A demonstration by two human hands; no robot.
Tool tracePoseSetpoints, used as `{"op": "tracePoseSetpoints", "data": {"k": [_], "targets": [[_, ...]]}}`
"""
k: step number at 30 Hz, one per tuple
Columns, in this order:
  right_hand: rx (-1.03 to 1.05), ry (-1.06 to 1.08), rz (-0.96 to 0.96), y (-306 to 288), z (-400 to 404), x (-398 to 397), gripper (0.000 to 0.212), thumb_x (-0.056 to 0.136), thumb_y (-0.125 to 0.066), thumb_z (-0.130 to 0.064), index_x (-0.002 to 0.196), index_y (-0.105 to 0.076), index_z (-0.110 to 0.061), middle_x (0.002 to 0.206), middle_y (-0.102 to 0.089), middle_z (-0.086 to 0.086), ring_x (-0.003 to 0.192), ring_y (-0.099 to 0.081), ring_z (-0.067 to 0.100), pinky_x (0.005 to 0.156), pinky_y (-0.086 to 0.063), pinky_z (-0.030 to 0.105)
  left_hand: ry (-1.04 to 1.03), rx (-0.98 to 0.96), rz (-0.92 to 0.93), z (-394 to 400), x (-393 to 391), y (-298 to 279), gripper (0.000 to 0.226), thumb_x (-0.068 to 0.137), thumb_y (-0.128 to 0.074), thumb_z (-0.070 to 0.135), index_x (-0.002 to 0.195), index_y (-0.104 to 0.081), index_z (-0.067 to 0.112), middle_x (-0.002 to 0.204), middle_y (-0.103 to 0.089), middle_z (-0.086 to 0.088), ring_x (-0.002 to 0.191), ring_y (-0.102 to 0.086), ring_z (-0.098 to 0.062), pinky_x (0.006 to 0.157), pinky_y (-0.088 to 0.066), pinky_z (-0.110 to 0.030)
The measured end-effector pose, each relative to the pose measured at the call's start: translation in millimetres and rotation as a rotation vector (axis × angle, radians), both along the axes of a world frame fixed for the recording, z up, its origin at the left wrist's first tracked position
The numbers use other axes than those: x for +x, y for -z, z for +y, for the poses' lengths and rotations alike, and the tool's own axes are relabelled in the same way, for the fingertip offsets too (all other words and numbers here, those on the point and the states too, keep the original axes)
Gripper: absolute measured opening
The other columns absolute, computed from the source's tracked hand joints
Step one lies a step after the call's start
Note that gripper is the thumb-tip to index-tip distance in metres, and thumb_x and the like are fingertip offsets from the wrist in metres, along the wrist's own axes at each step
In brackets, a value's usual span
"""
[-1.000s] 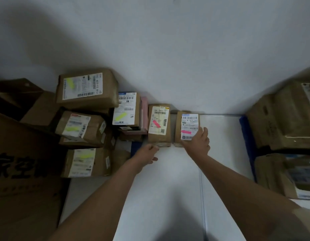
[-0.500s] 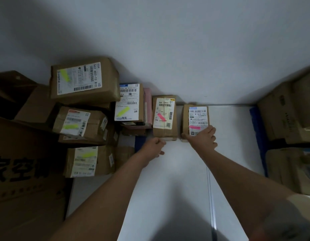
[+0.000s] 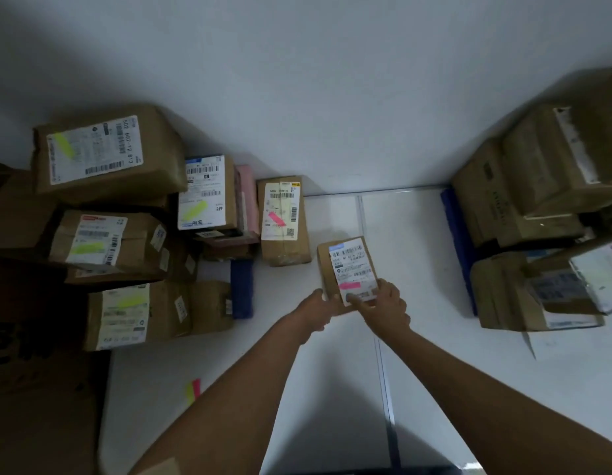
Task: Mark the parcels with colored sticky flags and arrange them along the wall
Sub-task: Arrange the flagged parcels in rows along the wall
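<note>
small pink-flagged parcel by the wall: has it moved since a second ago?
Yes. The small parcel stood against the wall beside the taller pink-flagged parcel; both hands now hold it away from the wall, toward the camera.

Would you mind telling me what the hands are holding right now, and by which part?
Both hands hold one small parcel by its near end: the left hand at its near left corner, the right hand at its near right edge.

2 hands show: the left hand (image 3: 316,308) and right hand (image 3: 388,305). 2 parcels carry pink flags, at centre (image 3: 284,222) and lower centre (image 3: 345,269). 4 parcels at left bear yellow-green flags. 1 flag pad (image 3: 193,390) lies at lower left.
</note>
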State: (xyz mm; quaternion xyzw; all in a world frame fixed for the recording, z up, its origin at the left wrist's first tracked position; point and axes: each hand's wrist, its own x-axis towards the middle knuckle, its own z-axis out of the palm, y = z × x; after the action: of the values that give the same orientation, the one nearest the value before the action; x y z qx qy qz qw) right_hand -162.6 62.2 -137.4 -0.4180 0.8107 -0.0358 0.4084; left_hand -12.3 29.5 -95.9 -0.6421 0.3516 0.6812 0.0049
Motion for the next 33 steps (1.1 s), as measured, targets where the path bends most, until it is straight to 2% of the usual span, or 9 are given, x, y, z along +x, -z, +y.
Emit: {"op": "tracePoseSetpoints", "data": {"k": [2, 5, 8, 12, 14, 18, 24, 30, 33], "targets": [[-0.025, 0.135, -0.200, 0, -6, -9, 0.069, 0.092, -0.046, -0.064, 0.136, -0.048, -0.011, 0.133, -0.057, 0.013, 0.117, -0.056, 0.030, 0.101, -0.046, 0.044, 0.010, -0.026, 0.012, 8, -8, 4, 0.056, 0.103, -0.047, 0.040, 0.151, -0.026, 0.022, 0.132, -0.052, -0.006, 0.115, -0.052, -0.026, 0.090, -0.046, -0.034], [0.035, 0.385, -0.444, 4, -8, -23, 0.081, 0.088, -0.036, -0.075, 0.140, -0.045, -0.013, 0.128, -0.060, 0.012, 0.107, -0.062, 0.027, 0.089, -0.056, 0.041, -0.055, -0.084, 0.019, 15, -10, 5, 0.057, 0.102, -0.049, 0.035, 0.151, -0.020, 0.026, 0.142, -0.046, -0.003, 0.123, -0.047, -0.024, 0.103, -0.042, -0.038], [0.107, 0.573, -0.589, 6, 5, -36, 0.088, 0.083, -0.040, -0.079, 0.141, -0.043, -0.013, 0.133, -0.056, 0.016, 0.100, -0.062, 0.024, 0.074, -0.058, 0.032, -0.080, -0.079, 0.005, 19, -1, 5, 0.058, 0.101, -0.048, 0.046, 0.148, -0.019, 0.030, 0.138, -0.049, -0.004, 0.117, -0.048, -0.023, 0.103, -0.042, -0.040], [0.264, 0.536, -0.798, -11, 28, -35, 0.060, 0.091, -0.042, -0.069, 0.098, -0.066, -0.015, 0.102, -0.068, 0.013, 0.082, -0.057, 0.019, 0.070, -0.047, 0.026, -0.073, -0.009, 0.041, 21, 5, 0, 0.048, 0.099, -0.045, 0.053, 0.136, -0.026, 0.030, 0.132, -0.054, -0.006, 0.117, -0.051, -0.023, 0.096, -0.038, -0.038], [0.294, 0.487, -0.806, -15, 40, -35, 0.063, 0.086, -0.046, -0.072, 0.104, -0.067, -0.015, 0.102, -0.066, 0.007, 0.084, -0.056, 0.016, 0.073, -0.046, 0.026, -0.054, 0.003, 0.017, 23, 5, -3, 0.047, 0.099, -0.045, 0.053, 0.134, -0.029, 0.026, 0.129, -0.057, -0.007, 0.116, -0.054, -0.023, 0.097, -0.039, -0.039], [0.293, 0.361, -0.735, -25, 59, -38, 0.070, 0.082, -0.049, -0.075, 0.123, -0.062, -0.019, 0.120, -0.064, 0.002, 0.110, -0.058, 0.019, 0.102, -0.045, 0.037, 0.064, 0.030, -0.028, 32, 10, -5, 0.053, 0.098, -0.048, 0.055, 0.134, -0.037, 0.018, 0.132, -0.054, -0.005, 0.120, -0.051, -0.024, 0.093, -0.040, -0.036], [0.260, 0.494, -0.661, -45, 108, -57, 0.068, 0.088, -0.043, -0.073, 0.124, -0.059, -0.018, 0.116, -0.065, 0.003, 0.105, -0.061, 0.018, 0.086, -0.050, 0.031, 0.243, -0.021, -0.027, 39, -16, -10, 0.045, 0.097, -0.052, 0.048, 0.130, -0.048, 0.017, 0.128, -0.055, -0.005, 0.115, -0.054, -0.024, 0.096, -0.045, -0.038], [0.190, 0.851, -0.636, -55, 178, -91, 0.064, 0.093, -0.039, -0.068, 0.122, -0.057, -0.013, 0.110, -0.066, 0.005, 0.099, -0.063, 0.019, 0.072, -0.051, 0.028, 0.356, -0.089, -0.020, 39, -69, -28, 0.040, 0.103, -0.045, 0.039, 0.133, -0.049, 0.013, 0.126, -0.054, -0.007, 0.105, -0.058, -0.021, 0.090, -0.045, -0.033], [0.114, 1.029, -0.619, -56, 203, -114, 0.066, 0.092, -0.041, -0.068, 0.121, -0.058, -0.012, 0.111, -0.066, 0.009, 0.100, -0.064, 0.022, 0.075, -0.051, 0.030, 0.391, -0.106, 0.017, 39, -95, -38, 0.038, 0.103, -0.046, 0.036, 0.134, -0.048, 0.014, 0.127, -0.052, -0.005, 0.106, -0.058, -0.020, 0.088, -0.045, -0.031]]}}
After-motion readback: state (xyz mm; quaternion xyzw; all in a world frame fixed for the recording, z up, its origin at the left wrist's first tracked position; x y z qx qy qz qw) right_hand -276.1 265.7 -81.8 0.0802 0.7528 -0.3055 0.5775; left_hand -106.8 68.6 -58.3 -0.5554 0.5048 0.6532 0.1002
